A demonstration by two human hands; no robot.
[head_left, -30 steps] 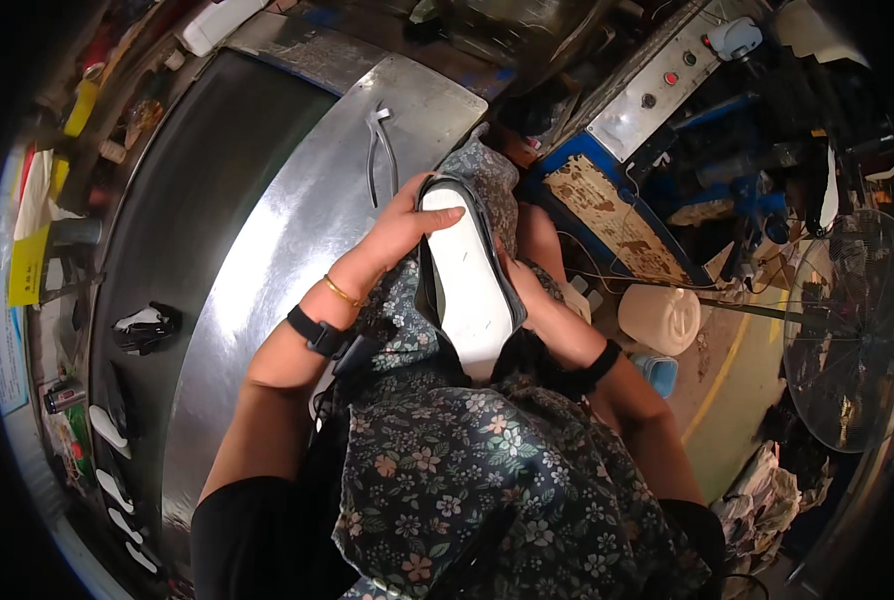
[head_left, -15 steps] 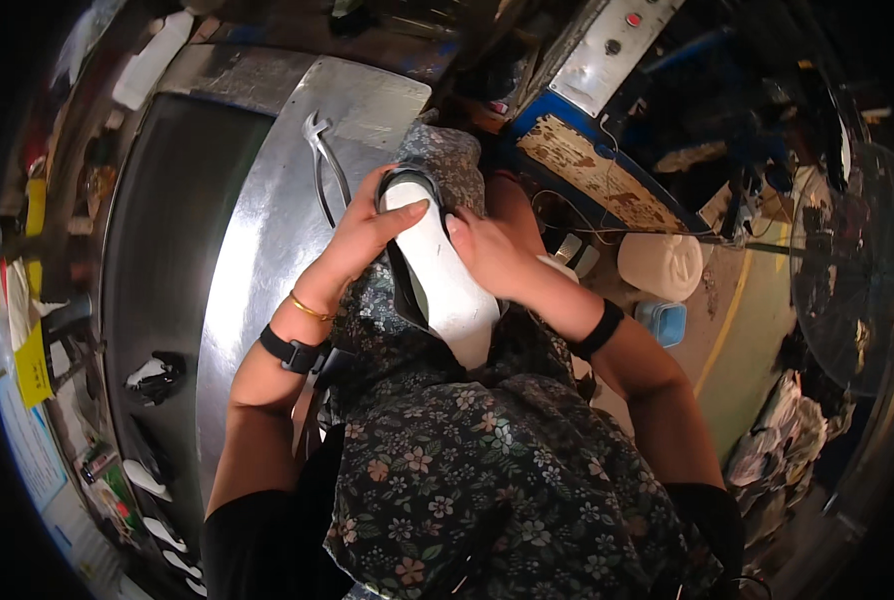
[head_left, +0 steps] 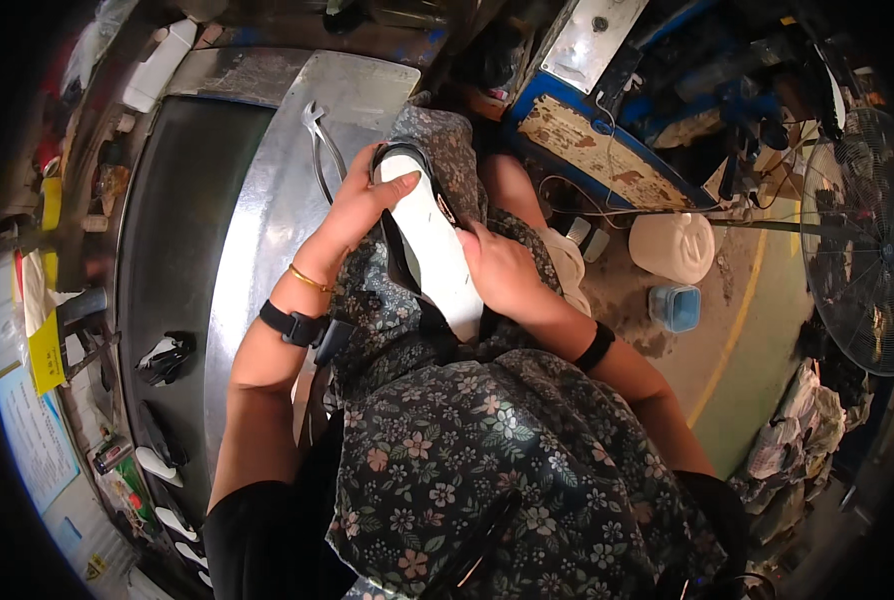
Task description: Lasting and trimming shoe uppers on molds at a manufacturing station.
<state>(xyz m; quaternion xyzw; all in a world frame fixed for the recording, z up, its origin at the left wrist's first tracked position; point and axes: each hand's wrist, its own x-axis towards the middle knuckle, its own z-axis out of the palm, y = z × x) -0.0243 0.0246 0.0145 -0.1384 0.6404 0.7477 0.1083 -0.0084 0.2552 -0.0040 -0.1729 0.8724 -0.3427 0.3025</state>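
Worktop [head_left: 257, 240] on my left, machine cabinet [head_left: 607, 150] ahead on my right

Above my apron [head_left: 507, 450], the shoe [head_left: 432, 240] sits between my hands: my left hand [head_left: 359, 205] around its far end, my right hand [head_left: 502, 268] against its right side. Beyond my left hand, pincers [head_left: 317, 150] lie on the worktop. Left of that runs the conveyor belt [head_left: 182, 260], with a second shoe [head_left: 167, 358] on it and others in a row nearer to me, at its left edge. To my right, a jug [head_left: 667, 248] stands on the floor [head_left: 732, 325], a tub [head_left: 675, 310] just beside it on my side. Farther right is a fan [head_left: 857, 250], with a cloth heap [head_left: 797, 435] nearer to me.
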